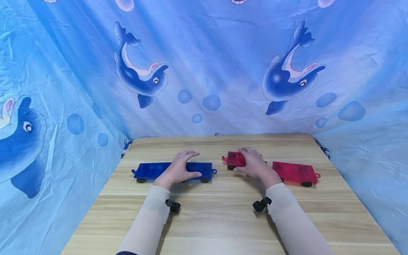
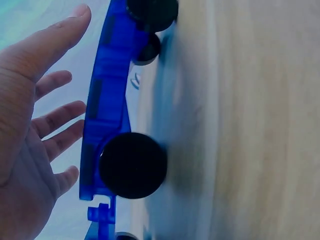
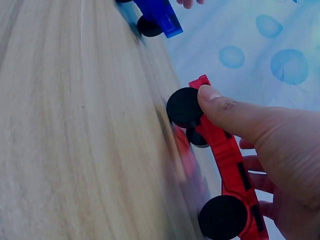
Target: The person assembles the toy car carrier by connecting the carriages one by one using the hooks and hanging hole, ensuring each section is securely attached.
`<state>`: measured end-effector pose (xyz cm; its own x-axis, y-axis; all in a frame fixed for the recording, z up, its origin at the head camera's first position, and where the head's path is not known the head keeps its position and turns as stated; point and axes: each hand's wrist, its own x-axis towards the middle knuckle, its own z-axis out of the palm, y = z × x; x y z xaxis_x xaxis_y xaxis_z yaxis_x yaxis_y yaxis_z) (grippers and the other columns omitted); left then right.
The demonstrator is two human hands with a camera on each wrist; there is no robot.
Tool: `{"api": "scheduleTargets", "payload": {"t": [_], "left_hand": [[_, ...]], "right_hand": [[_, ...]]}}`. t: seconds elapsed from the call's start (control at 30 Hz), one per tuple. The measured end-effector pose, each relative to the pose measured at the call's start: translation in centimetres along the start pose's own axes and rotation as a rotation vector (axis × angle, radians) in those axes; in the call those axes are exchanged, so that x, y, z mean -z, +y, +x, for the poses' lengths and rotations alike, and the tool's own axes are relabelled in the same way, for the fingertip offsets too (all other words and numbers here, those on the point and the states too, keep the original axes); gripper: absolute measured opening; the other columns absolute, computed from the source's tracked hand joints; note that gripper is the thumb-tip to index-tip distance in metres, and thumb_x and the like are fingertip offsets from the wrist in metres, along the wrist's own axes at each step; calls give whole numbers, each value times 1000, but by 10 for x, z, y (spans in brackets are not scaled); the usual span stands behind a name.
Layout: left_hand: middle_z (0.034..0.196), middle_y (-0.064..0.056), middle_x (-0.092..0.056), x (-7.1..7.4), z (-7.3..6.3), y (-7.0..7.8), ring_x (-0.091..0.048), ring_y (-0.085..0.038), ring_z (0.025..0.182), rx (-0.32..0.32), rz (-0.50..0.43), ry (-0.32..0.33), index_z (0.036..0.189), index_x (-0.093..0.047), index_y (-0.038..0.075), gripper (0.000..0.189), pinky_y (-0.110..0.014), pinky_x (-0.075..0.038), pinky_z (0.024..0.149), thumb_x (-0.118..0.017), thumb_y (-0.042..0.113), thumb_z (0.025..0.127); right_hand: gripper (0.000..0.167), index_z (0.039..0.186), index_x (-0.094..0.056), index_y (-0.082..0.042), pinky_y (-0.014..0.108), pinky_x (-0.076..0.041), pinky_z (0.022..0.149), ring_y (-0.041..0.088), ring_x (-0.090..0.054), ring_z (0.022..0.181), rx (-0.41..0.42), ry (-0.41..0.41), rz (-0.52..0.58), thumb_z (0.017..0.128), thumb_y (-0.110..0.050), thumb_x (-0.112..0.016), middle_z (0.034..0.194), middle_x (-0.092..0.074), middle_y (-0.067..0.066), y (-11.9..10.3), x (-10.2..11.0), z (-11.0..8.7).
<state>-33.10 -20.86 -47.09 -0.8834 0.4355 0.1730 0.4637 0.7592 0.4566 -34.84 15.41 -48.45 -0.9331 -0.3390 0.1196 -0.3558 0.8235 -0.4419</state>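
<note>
Over a blue toy train car [image 1: 204,167] my left hand [image 1: 176,171] is spread, thumb and fingers apart, with nothing gripped. In the left wrist view its fingertips come close to the car's top edge. A second blue car [image 1: 149,170] is joined at the left end, the joint partly hidden by that hand. My right hand [image 1: 254,165] holds a small red toy train car [image 1: 235,159] between thumb and fingers. The right wrist view shows the thumb [image 3: 215,97] against its side near a black wheel [image 3: 184,107]. The other fingers lie behind it.
Another red car [image 1: 294,172] stands right of my right hand, its hook ring pointing right. The wooden table [image 1: 216,219] ends at a blue dolphin-print cloth [image 1: 204,63] behind, with more cloth at both sides. A small black camera sits on each wrist.
</note>
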Motion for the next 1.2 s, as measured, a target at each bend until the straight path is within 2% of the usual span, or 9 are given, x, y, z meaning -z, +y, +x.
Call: {"api": "scheduleTargets", "payload": {"t": [0.13, 0.23, 0.47, 0.57, 0.73, 0.97, 1.2], "left_hand": [[161, -1, -43, -5, 2, 3, -34, -32, 152, -29, 15, -6, 157, -50, 24, 87, -61, -16, 126, -85, 55, 84], [159, -1, -46, -8, 3, 4, -36, -30, 151, -43, 20, -10, 156, -51, 23, 88, -58, -10, 127, -87, 55, 83], [158, 2, -46, -16, 5, 4, -34, -32, 152, -36, 46, -35, 156, -51, 26, 95, -59, -10, 127, -87, 64, 77], [156, 2, -48, -17, 6, 6, -36, -33, 151, -45, 41, -45, 156, -53, 24, 96, -59, -9, 127, -89, 62, 75], [153, 2, -52, -20, 7, 8, -41, -30, 148, -77, 56, -46, 154, -54, 23, 94, -57, -11, 127, -91, 59, 75], [151, 0, -55, -22, 7, 10, -44, -31, 145, -89, 64, -64, 153, -56, 19, 93, -58, -16, 126, -92, 56, 75], [153, -3, -55, -21, 6, 14, -43, -35, 146, -43, 63, -86, 153, -56, 18, 96, -60, -34, 118, -93, 57, 74]], "right_hand": [[95, 159, -44, -4, 67, -24, 120, 47, -33, 149, -4, -2, -2, 86, -47, -86, 161, -41, 20, 1, -1, 0], [93, 158, -45, -3, 65, -27, 120, 46, -34, 148, -12, -4, 0, 86, -45, -87, 160, -42, 21, 1, -1, 0], [86, 156, -48, -4, 65, -30, 118, 46, -37, 146, -6, 5, -29, 88, -40, -86, 157, -45, 24, 0, -2, -2], [86, 156, -49, -5, 63, -30, 119, 45, -37, 147, -19, -3, -29, 88, -40, -86, 157, -45, 23, -1, -2, -2], [87, 156, -49, -6, 62, -27, 121, 45, -34, 149, -30, -20, -29, 87, -42, -87, 159, -43, 25, 0, -2, 0], [89, 155, -50, -6, 63, -25, 121, 46, -33, 149, -29, -20, -24, 84, -43, -89, 159, -42, 25, 0, -2, 1], [91, 154, -51, -6, 62, -27, 121, 44, -37, 148, -26, -20, -21, 82, -44, -90, 157, -45, 24, -2, -2, 0]]}}
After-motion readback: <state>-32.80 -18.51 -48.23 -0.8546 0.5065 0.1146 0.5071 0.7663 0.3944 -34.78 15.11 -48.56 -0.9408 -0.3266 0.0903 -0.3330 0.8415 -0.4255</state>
